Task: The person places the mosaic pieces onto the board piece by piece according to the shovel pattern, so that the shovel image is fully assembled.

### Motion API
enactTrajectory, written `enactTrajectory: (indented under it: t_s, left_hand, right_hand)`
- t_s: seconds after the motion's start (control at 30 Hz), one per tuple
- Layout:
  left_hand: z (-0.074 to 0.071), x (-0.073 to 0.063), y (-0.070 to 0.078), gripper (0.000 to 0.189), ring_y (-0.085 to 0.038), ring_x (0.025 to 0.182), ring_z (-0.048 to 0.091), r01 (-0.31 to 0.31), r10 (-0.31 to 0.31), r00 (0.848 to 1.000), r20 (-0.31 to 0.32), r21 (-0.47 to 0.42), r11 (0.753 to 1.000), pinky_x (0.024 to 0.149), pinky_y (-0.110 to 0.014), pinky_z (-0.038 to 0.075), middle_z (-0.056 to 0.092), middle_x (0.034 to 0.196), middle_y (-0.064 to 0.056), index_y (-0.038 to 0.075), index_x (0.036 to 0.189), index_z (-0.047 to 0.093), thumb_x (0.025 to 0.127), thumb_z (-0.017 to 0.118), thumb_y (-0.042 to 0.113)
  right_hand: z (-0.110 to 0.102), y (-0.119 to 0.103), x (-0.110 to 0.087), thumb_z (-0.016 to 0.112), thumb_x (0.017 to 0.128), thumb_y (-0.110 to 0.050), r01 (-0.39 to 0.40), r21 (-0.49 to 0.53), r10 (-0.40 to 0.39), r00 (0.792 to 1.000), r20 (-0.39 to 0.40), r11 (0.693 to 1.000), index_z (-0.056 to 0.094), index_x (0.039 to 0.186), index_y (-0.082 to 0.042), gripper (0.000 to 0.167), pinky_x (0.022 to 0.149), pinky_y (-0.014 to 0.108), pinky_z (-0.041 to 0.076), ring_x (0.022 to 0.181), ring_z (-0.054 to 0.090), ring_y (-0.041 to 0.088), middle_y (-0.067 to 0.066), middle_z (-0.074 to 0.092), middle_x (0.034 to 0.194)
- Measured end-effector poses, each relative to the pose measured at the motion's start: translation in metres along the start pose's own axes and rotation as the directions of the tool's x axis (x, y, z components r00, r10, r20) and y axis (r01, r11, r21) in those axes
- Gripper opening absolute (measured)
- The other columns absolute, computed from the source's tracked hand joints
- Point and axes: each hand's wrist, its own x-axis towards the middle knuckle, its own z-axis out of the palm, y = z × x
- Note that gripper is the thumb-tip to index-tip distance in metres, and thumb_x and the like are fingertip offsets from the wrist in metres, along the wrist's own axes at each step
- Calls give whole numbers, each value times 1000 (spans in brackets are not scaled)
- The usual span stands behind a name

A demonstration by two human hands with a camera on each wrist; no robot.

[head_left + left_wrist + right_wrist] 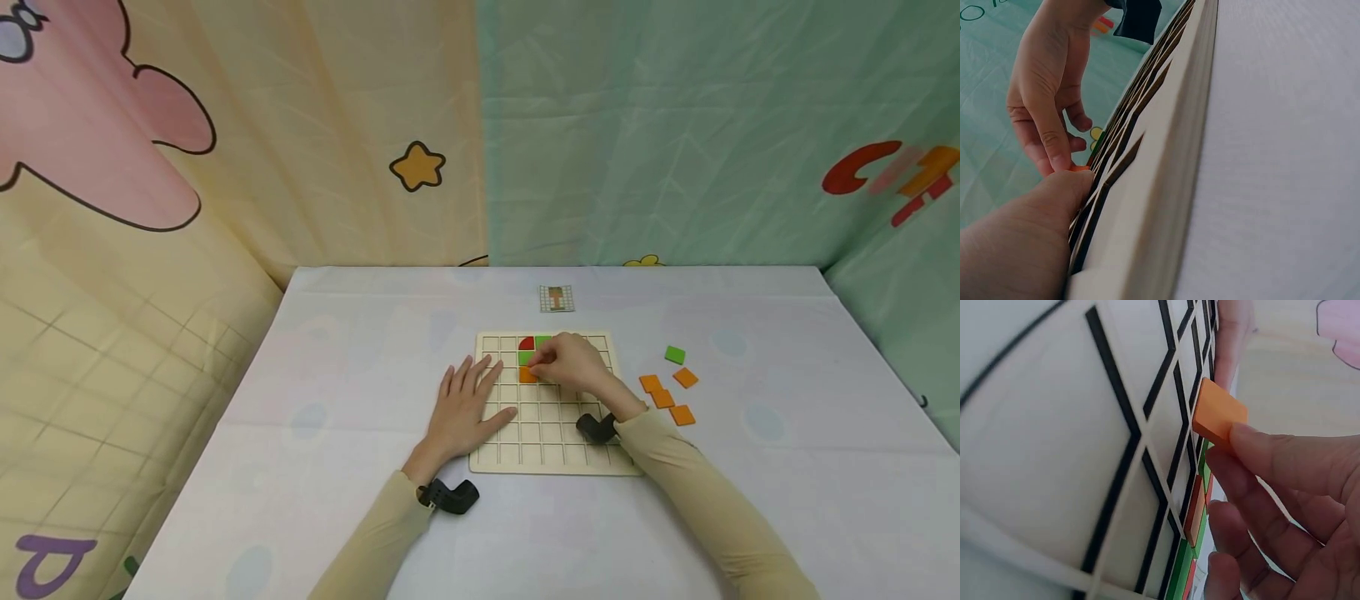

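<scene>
My right hand [573,364] pinches an orange square tile [1218,412] between thumb and index finger, over the gridded board [525,433]. In the right wrist view the tile is tilted close to the board's cells. A red rounded tile [527,343] and green tiles [527,358] sit in the upper cells. Another orange tile [1195,512] shows among them in the right wrist view; my right hand covers that area from the head camera. My left hand [461,417] rests with spread, straight fingers on the board's left edge.
Right of the board lie a loose green tile [675,355] and several orange tiles [682,415]. A small card [556,298] with a gridded picture lies behind the board. White cloth [360,367] covers the table, and curtains [675,133] hang at its back and sides.
</scene>
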Motion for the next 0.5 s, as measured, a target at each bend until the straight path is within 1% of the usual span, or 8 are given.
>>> enactTrajectory:
  t_s: [0.2,0.3,0.5]
  left_hand:
    - [0,0,0,74,-30,142,7,9,-9,1000,16,3,1000,112,-46,-2,18,156,-3,20,152,22,92,40,60]
    - [0,1,0,74,-29,142,7,9,-9,1000,17,9,1000,112,-46,-1,19,156,-3,21,152,22,92,40,60]
    - [1,1,-1,74,-29,142,7,8,-8,1000,9,11,1000,112,-46,-1,19,156,-3,20,152,23,92,40,60]
  right_hand:
    - [1,-2,3,74,83,-17,-28,-61,27,999,-25,998,76,84,-14,4,58,31,45,66,57,13,-3,68,81]
    - [2,-3,3,75,82,-18,-29,-91,26,999,-29,995,76,82,-14,4,59,31,46,68,58,14,-4,68,81]
    - [1,-3,1,75,82,-20,-1,-136,-2,1000,-21,991,77,82,-16,5,60,31,46,69,58,13,-5,69,81]
